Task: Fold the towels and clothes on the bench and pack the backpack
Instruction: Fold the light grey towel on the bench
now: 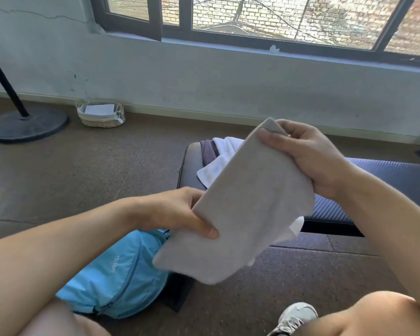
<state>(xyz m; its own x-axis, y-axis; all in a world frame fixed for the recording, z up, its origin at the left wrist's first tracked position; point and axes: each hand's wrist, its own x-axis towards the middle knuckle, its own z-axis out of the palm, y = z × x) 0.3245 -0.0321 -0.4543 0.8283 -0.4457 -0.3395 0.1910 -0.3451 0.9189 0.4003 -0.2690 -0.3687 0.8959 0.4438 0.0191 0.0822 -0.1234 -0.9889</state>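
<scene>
Grey towel [240, 204] slants long-axis above blue backpack [117, 275]: left hand [180, 212] pinches its near edge, nearer the backpack; right hand [310, 156] pinches the far corner.

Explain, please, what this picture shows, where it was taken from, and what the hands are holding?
No machine here: a person wears a camera on the head, looking down at their own hands. The left hand and right hand both grip a folded grey towel, held in the air. Behind it, a bench carries a white towel and a dark garment, not yet folded. A blue backpack lies on the floor below, beside the person's knee.
</scene>
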